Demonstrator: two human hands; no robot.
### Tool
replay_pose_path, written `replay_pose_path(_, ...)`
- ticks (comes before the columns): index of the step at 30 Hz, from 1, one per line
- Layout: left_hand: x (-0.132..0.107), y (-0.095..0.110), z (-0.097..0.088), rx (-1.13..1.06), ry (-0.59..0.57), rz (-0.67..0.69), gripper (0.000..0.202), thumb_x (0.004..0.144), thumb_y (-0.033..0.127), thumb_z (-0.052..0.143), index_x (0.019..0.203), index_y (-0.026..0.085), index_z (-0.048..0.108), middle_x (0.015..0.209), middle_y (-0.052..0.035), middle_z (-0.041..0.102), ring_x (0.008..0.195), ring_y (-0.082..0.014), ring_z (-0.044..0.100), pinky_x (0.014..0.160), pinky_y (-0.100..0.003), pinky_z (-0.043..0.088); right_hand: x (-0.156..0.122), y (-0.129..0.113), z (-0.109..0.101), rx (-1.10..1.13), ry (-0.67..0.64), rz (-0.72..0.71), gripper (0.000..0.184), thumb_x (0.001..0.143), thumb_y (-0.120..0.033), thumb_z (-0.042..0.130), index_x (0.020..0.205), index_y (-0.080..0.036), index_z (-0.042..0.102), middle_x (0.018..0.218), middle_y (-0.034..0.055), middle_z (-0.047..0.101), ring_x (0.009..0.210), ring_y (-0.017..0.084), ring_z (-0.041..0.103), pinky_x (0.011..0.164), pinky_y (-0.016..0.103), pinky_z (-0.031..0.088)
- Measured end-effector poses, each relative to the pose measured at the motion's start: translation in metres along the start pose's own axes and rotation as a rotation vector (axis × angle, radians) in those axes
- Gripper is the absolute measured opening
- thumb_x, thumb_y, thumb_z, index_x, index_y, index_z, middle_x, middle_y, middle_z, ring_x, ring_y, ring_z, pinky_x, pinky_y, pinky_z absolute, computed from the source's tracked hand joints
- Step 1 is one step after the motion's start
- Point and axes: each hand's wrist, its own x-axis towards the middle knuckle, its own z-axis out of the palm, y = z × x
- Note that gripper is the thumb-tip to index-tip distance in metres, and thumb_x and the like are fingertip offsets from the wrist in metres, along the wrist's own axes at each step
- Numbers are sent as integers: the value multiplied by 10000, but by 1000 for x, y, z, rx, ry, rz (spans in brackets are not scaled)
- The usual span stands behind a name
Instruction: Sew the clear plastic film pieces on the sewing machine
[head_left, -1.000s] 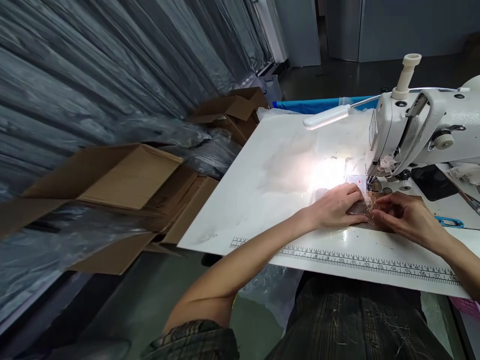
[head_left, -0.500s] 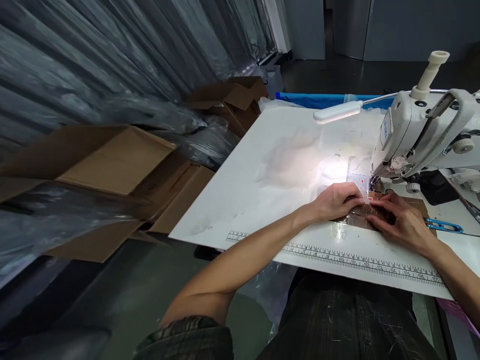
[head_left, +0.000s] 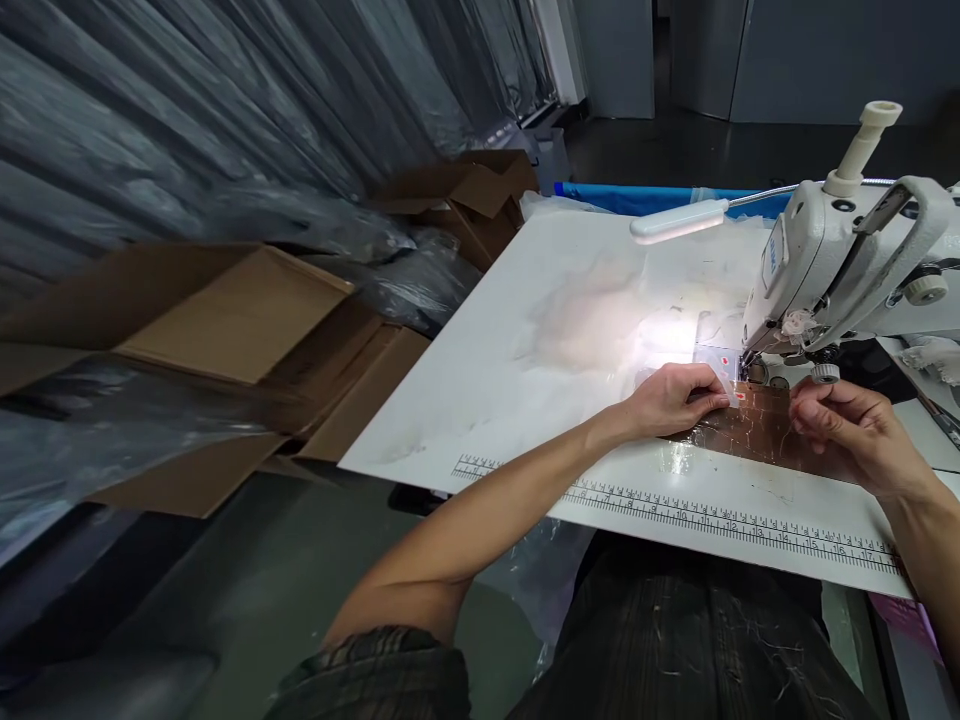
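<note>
Far left: grey sheeting (head_left: 225,110) hangs in folds. In front of it, an open carton (head_left: 225,310), flaps spread, clear plastic (head_left: 150,400) spilling over its near side; farther back and to the right, a smaller carton (head_left: 480,200). Then the white desk (head_left: 457,390), a printed scale (head_left: 675,515) along its front edge. Left hand (head_left: 671,400) rests on the desk near the needle area, its grip pinched on a clear piece (head_left: 715,358) with red marks, which lies beside the machine's foot. Lamp (head_left: 679,221) above and behind, throwing a bright patch on the desk. Brown sheet (head_left: 750,430), glossy, lies flat on the desk in front of the sewing machine (head_left: 780,270), from the left hand across to the right hand (head_left: 862,435). Right grip: fingertips curled close together over the sheet's right part, fine threads near them; cannot tell whether it grasps one. Right of the machine's foot, a black slab (head_left: 877,372), partly hidden; at the far edge, scissors (head_left: 941,415).
</note>
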Motion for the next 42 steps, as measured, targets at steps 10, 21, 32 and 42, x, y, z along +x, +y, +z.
replay_pose_path(10,-1,5,-1,-18,-79,86,136,908,231,570,837,178,672,861,-16,711,789,-105,634,736,-233,503,7,21,22,-415,5,-81,578,777,-639,683,1134,-186,650,676,-1,578,542,124,481,481,267,413)
replay_pose_path(21,1,2,0,-152,-80,-43,217,910,312,551,787,160,643,729,2,640,686,-97,566,649,-225,445,7,28,24,-286,98,-17,509,760,-666,669,928,-187,641,627,-3,573,525,130,482,461,266,387)
replay_pose_path(32,1,9,-3,-182,-96,-103,241,899,337,565,798,150,680,720,-9,640,644,-100,544,612,-235,429,14,19,17,-116,241,96,624,566,-801,733,727,-211,606,583,7,589,491,135,512,412,271,416)
replay_pose_path(42,1,7,1,-192,-72,-48,200,839,353,673,827,154,670,759,-4,648,660,-96,548,608,-230,437,6,17,19,5,211,-7,512,707,-705,720,799,-235,541,687,1,617,482,108,479,436,261,403)
